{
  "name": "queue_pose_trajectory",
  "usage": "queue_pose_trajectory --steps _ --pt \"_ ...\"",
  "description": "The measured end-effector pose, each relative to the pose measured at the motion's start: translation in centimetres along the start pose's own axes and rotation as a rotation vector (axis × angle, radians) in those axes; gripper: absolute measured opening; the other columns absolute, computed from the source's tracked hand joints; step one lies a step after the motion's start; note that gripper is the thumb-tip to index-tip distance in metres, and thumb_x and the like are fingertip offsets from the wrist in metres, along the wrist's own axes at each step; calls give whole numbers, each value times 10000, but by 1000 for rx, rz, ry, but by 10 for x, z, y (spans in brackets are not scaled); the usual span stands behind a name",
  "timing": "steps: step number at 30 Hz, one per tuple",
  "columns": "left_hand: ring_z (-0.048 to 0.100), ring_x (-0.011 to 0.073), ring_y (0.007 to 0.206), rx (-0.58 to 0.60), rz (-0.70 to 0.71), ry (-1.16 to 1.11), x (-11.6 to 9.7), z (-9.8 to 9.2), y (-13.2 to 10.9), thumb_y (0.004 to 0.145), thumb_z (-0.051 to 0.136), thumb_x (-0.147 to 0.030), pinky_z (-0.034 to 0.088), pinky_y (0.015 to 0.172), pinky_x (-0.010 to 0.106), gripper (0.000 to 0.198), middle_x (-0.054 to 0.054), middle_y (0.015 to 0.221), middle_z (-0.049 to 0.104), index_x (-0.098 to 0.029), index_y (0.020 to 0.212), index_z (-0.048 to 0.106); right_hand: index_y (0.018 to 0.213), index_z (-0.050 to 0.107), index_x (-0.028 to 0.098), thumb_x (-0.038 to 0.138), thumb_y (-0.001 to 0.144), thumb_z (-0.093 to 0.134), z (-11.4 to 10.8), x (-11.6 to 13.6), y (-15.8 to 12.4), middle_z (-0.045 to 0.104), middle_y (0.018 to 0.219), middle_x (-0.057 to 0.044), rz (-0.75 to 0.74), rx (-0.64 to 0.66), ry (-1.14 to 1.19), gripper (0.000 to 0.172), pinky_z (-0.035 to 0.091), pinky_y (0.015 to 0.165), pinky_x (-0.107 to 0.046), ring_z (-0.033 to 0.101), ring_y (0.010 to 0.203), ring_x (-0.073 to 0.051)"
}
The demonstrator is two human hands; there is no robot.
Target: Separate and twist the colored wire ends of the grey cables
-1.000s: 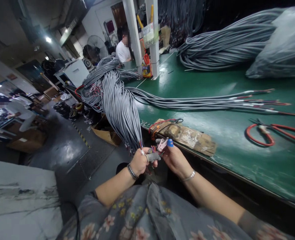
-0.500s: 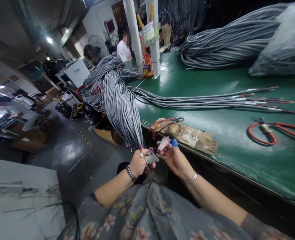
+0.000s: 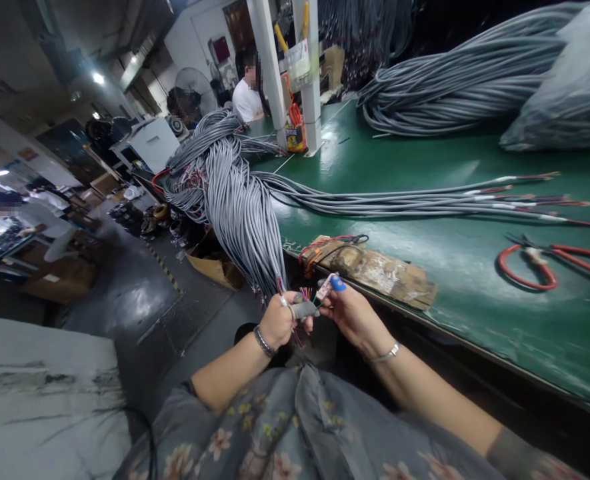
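Our left hand [image 3: 279, 321] is closed tight around the end of a grey cable [image 3: 302, 310], just off the near edge of the green worktop [image 3: 449, 293]. The cable is round and smooth. Thin coloured wires [image 3: 305, 293] stick out of its end like little hairs. Our right hand [image 3: 351, 315] pinches these wires with its fingertips, and one finger wears a blue cap [image 3: 339, 285]. A thick bunch of cables [image 3: 239, 207] hangs over the worktop's edge, down to our left hand. A flat, rough brown block [image 3: 375, 268] lies along the near edge. Red-handled cutters [image 3: 529, 270] lie farther right. Since half a second ago, our right hand has moved a little closer to the left one, which keeps its grip.
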State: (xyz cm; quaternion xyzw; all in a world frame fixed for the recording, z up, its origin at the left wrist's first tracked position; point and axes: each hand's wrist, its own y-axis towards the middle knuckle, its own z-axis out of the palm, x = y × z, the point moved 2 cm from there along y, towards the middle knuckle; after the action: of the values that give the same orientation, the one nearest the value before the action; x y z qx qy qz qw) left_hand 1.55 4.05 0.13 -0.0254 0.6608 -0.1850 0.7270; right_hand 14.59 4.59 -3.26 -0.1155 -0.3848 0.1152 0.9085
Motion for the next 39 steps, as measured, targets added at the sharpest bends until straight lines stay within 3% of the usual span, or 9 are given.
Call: queue_pose_trajectory --steps 5,9,17,21,27,33,37,39 --pt "454 77 341 -12 -2 -6 1 1 1 518 786 -516 220 369 205 441 17 405 548 -140 507 556 723 700 211 519 590 843 -4 1 1 654 636 14 -27 14 39 365 482 544 -246 546 556 -119" --pt "463 84 354 1 -32 -10 2 2 1 507 785 -486 309 390 213 410 10 411 550 -148 498 554 822 730 241 488 657 810 -9 -3 2 754 842 -33 -11 46 70 308 519 657 -313 654 724 -190" --pt "454 84 367 9 6 29 5 0 1 540 757 -432 376 432 229 352 12 405 547 -153 463 556 812 732 261 548 639 804 -8 -6 3 768 924 -31 14 61 95 342 527 706 -324 666 776 -191" --pt "431 84 358 -4 28 30 6 -3 -4 534 768 -467 377 433 238 368 6 410 545 -149 501 585 799 737 253 586 605 804 -15 -8 -4 749 830 -20 37 70 94 391 526 697 -302 653 733 -168" --pt "516 110 465 -6 120 115 19 -16 -11 641 746 -532 409 507 234 414 16 484 590 -144 580 617 798 743 201 422 550 885 -18 -14 -28 697 732 -20 0 208 -103 362 482 637 -282 590 635 -141" --pt "523 115 514 68 143 228 14 -12 -15 612 767 -586 429 555 242 469 13 533 594 -149 593 597 645 718 213 495 541 868 -6 -11 -29 644 590 16 -129 102 -257 335 434 544 -270 510 539 -122" --pt "444 82 498 106 143 307 10 -9 -16 553 804 -580 376 523 222 496 -25 517 537 -152 556 554 633 719 206 498 539 866 -2 -11 -25 662 597 1 -96 131 -280 340 436 538 -278 526 540 -133" --pt "434 81 482 96 134 350 11 -10 -17 589 774 -605 362 502 221 506 -18 501 533 -152 538 554 623 713 199 493 531 871 -4 -14 -23 649 575 6 -82 122 -282 347 417 515 -266 509 524 -124"
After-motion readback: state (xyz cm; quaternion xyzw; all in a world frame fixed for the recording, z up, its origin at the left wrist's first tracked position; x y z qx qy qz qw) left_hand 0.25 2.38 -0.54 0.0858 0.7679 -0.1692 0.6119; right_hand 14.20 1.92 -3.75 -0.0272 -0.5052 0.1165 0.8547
